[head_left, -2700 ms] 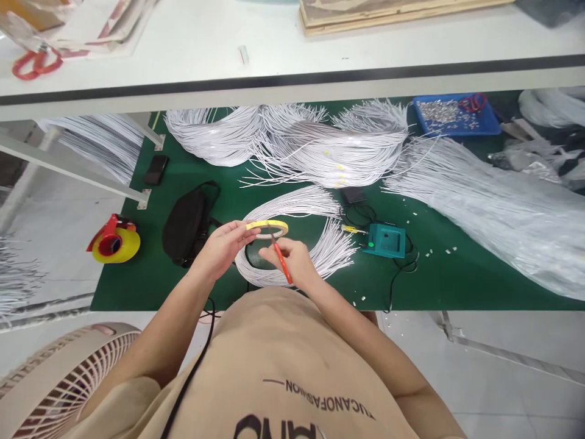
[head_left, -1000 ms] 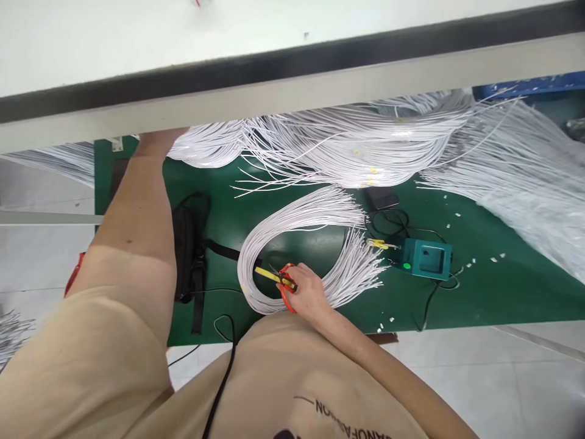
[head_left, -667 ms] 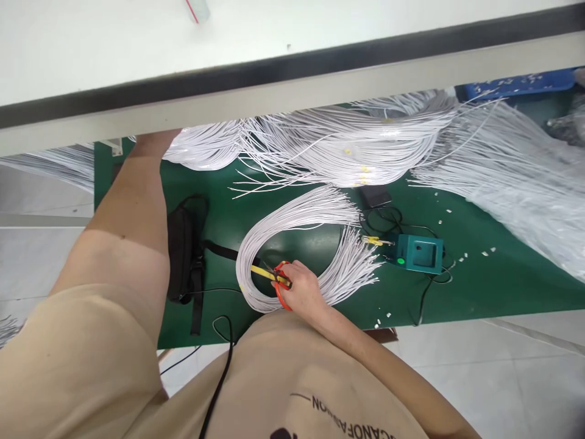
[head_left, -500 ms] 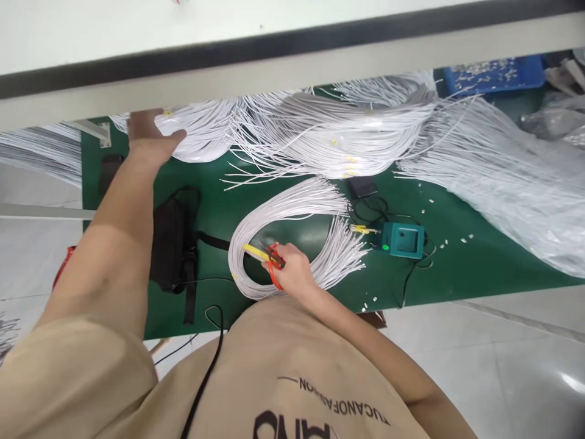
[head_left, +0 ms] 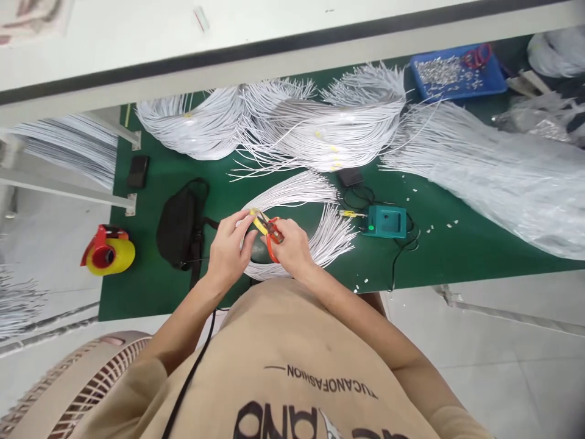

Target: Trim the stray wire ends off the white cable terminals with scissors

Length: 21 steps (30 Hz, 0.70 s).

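My right hand is closed round orange-handled scissors, blades pointing up and left. Along the scissors lies a narrow yellow thing that looks like a tape roll seen edge-on. My left hand meets it near the blade tips, fingertips pinched on the yellow tape. Beneath both hands a bundle of white wires curves in an open loop on the green table mat, its cut ends to the right. The hands cover part of the loop's left side.
More white wire bundles lie behind, under a raised shelf. To the right are a teal device, a blue tray of small parts and plastic-wrapped wires. A black bag, tape dispenser and fan are left.
My left hand has come back from the wires under the shelf to the yellow tape. My right hand still holds the scissors, slightly raised. The view has shifted.
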Available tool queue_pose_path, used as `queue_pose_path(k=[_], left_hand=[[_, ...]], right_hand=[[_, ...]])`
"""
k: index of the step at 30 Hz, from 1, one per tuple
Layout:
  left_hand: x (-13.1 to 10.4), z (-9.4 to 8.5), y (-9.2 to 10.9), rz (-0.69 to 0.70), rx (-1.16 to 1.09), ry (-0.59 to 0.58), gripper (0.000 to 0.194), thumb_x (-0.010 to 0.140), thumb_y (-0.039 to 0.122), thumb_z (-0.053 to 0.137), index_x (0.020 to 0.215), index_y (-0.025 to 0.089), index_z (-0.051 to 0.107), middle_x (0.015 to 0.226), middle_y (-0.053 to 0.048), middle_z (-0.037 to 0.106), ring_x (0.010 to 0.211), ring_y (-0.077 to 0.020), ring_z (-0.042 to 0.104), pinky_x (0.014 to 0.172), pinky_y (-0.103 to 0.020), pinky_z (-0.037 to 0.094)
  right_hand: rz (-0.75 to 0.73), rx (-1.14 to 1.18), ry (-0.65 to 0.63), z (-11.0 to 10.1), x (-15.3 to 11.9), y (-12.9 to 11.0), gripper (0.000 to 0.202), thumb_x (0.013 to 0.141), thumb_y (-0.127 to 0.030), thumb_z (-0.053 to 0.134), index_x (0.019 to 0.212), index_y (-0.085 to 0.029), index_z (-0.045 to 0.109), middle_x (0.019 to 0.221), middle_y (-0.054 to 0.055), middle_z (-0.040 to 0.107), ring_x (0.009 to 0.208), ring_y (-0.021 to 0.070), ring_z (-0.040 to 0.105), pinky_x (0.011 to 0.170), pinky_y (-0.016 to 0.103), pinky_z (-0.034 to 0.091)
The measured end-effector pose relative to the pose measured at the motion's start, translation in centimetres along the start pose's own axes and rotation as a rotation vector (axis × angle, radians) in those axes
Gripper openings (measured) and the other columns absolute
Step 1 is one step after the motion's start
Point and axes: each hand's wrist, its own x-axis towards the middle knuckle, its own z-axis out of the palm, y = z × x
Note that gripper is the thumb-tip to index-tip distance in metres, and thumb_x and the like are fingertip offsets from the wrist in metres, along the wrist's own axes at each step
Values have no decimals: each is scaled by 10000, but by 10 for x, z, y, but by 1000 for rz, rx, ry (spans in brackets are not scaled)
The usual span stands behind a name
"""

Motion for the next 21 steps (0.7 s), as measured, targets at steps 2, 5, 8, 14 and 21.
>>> queue_pose_path(k=[2,5,8,14,21], left_hand=[[-6,-1,9,15,23,15,352,884,220,490,1223,195,579,1253,-97,598,1135,-218,541,969,-374,459],[-15,-1,22,7,29,89,288,879,211,502,1138,199,625,1196,-80,636,1086,-199,574,941,-351,478],[-21,-2,30,-29,2,139,206,869,217,524,1021,201,662,1126,-66,663,1038,-189,598,915,-344,488],[-23,-12,34,-77,-36,86,142,867,195,485,887,192,625,1059,-77,639,1005,-190,592,833,-330,502],[-29,-38,39,-131,-245,-223,153,889,254,440,849,200,578,1345,-97,483,1102,-224,562,853,-365,486]], right_hand=[[-48,-26,20,-3,-8,-2,102,778,-221,576,700,-210,510,728,10,587,722,161,488,636,270,362],[-82,-72,38,-7,-20,-4,95,787,-205,559,706,-211,510,733,13,599,716,163,473,627,273,345],[-114,-118,53,-9,-29,-5,94,798,-223,564,717,-208,519,749,17,612,713,164,461,625,276,334],[-222,-202,66,-9,-40,-11,21,800,-195,572,784,-203,561,803,21,641,735,166,454,644,280,328],[-253,-215,12,-13,-38,-11,105,834,-289,562,788,-200,594,803,40,639,764,177,467,650,286,329]])
